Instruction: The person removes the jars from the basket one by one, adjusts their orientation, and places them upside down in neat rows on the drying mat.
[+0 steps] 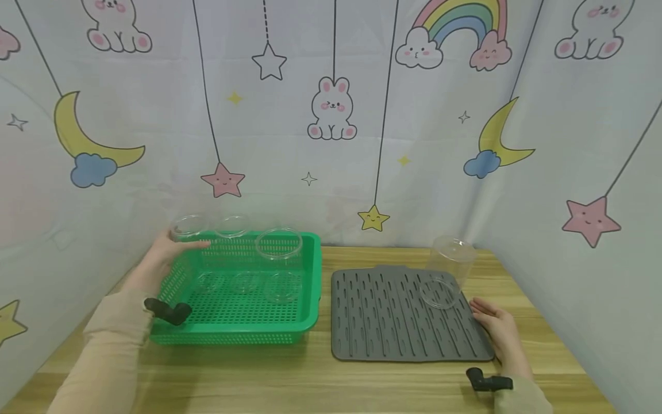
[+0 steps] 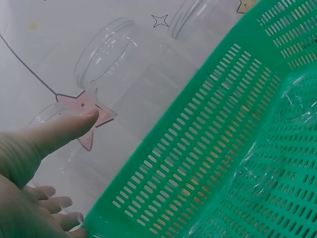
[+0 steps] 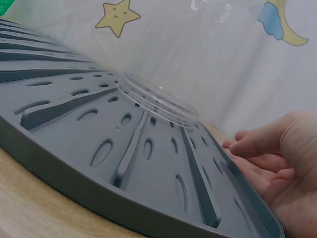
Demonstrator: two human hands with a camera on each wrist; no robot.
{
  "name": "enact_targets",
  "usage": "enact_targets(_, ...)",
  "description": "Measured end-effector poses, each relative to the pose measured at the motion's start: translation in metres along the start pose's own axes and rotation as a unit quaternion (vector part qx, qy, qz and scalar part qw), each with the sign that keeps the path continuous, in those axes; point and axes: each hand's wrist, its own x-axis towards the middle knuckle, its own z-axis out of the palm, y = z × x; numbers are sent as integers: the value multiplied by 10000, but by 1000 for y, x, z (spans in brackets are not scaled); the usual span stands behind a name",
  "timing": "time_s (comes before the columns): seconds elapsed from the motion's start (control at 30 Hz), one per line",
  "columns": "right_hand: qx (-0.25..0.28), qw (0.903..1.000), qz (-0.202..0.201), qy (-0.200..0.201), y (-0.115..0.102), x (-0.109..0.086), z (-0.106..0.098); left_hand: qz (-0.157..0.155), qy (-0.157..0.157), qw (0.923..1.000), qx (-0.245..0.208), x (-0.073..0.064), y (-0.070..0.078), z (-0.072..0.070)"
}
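Note:
Three clear jars stand mouth up in a green plastic basket: a left jar, a middle jar and a right jar. Beside the left jar, at the basket's far left corner, is my left hand, its thumb straight and its fingers spread apart. Another clear jar stands upside down on the grey drying mat, near its far right corner. My right hand lies along the mat's right edge, fingers loosely bent, holding nothing.
Basket and mat sit side by side on a wood-grain table, with a narrow strip of wood between them. A white printed curtain hangs close behind and along both sides. Black camera mounts are on both wrists.

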Motion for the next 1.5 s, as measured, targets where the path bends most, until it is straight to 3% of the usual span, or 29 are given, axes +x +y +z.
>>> enact_targets(0.2,-2,10000,19,-15,-1,0,1,69,27,9999,85,0,-3,3)
enact_targets(0.4,85,10000,-17,-19,0,1,1,-102,116,9998,-125,-2,-6,5)
enact_targets(0.77,185,9997,-153,-4,1,1,3,-311,589,9970,-406,-6,-6,5)
enact_targets(1.1,150,9999,-75,-10,-1,1,3,-265,909,9928,-739,-18,6,3)
enact_targets(1.5,340,9994,-88,-39,0,0,-1,-193,1418,9821,-1223,-30,25,-6)
